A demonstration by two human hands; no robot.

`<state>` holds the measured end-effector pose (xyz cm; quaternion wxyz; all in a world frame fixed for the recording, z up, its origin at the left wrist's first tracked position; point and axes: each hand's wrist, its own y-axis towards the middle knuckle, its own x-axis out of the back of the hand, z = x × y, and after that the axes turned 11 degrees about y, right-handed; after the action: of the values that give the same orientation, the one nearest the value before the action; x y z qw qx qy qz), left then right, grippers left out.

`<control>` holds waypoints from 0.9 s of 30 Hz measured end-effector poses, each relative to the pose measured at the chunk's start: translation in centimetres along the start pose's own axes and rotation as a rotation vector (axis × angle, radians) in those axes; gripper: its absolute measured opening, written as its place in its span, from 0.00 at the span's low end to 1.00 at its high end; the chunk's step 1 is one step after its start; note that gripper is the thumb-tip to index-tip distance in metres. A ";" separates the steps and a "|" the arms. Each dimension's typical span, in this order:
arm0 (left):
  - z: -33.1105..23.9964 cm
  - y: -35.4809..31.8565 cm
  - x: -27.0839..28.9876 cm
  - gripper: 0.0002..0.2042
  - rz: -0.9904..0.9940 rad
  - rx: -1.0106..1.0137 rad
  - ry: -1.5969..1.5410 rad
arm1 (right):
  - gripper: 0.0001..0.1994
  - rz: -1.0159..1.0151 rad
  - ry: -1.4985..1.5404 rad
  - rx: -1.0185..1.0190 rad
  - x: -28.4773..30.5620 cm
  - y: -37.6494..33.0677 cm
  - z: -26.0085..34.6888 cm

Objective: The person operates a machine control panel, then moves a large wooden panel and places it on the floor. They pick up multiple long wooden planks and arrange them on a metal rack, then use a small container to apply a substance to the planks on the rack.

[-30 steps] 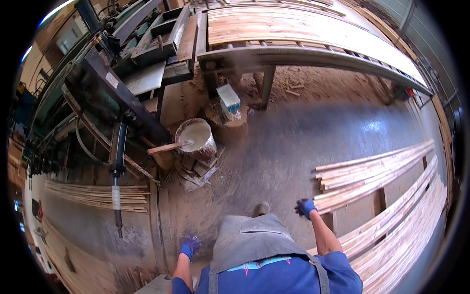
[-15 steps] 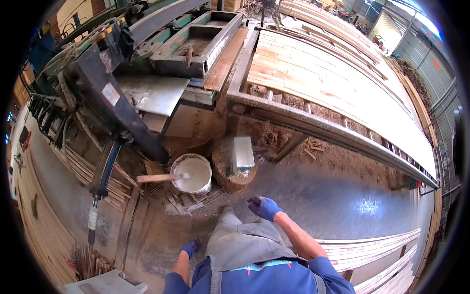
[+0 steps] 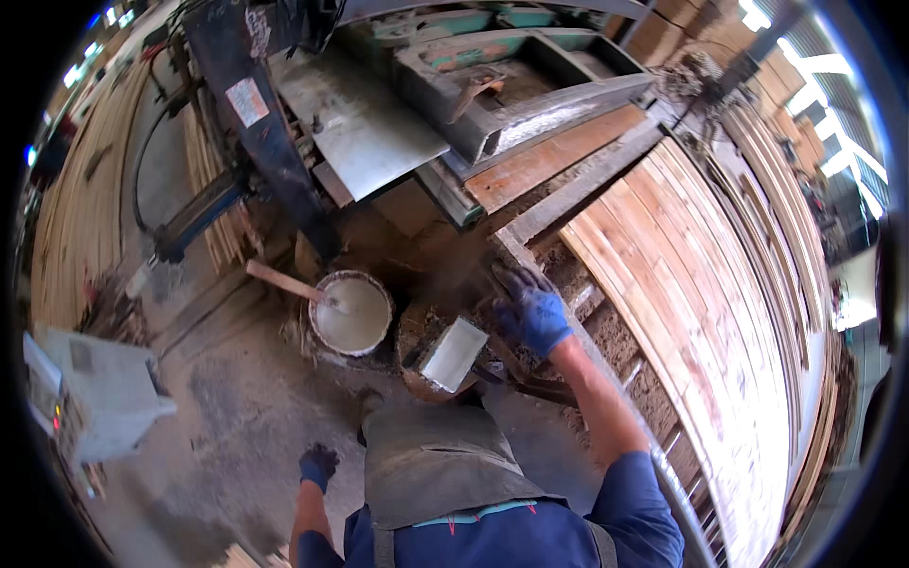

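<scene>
My right hand point(image 3: 530, 308) wears a blue glove and reaches forward with fingers spread, just above the near corner of a long table of wooden boards point(image 3: 701, 284). It holds nothing. My left hand point(image 3: 319, 465), in a dark glove, hangs low beside my grey apron with fingers curled and nothing in it. A round bucket of white liquid point(image 3: 352, 313) with a wooden stick point(image 3: 282, 280) stands on the floor ahead. A white rectangular container point(image 3: 454, 355) sits on a stump between the bucket and my right hand.
A large metal machine point(image 3: 398, 114) with a black arm point(image 3: 265, 123) fills the space ahead. Stacked boards point(image 3: 76, 218) lie at the far left, with a grey box point(image 3: 104, 398) near them. Sawdust covers the floor under the table.
The view has swung right and closer to the machine. My right hand has moved up and forward from near my apron to the table's corner. The left hand stays low.
</scene>
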<state>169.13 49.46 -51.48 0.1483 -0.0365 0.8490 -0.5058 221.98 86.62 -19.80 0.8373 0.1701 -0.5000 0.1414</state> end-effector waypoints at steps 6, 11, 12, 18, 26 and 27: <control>14.5 -11.0 -14.7 0.17 -0.375 0.429 -0.038 | 0.29 0.007 -0.110 0.178 -1.7 11.3 -9.2; 15.3 -12.1 -22.3 0.18 -0.310 0.445 -0.132 | 0.26 -0.047 -0.140 0.193 -4.5 20.3 -13.7; 15.2 -11.3 -23.0 0.18 -0.306 0.513 -0.171 | 0.26 -0.074 -0.164 0.230 -5.5 22.0 -14.1; 17.6 -10.4 -23.6 0.19 -0.418 0.501 -0.470 | 0.22 -0.162 -0.325 0.497 -10.3 31.9 -15.4; 18.8 -13.8 -20.9 0.16 -0.355 0.495 -0.525 | 0.15 -0.245 -0.201 0.409 -14.8 37.0 -24.0; 18.0 -13.4 -20.4 0.14 -0.346 0.548 -0.521 | 0.15 -0.270 -0.173 0.402 -14.5 36.7 -23.0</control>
<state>192.60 31.99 -43.48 0.2751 -0.2646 0.5985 -0.7044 218.57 128.57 -37.53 0.7520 0.4100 -0.5044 0.1098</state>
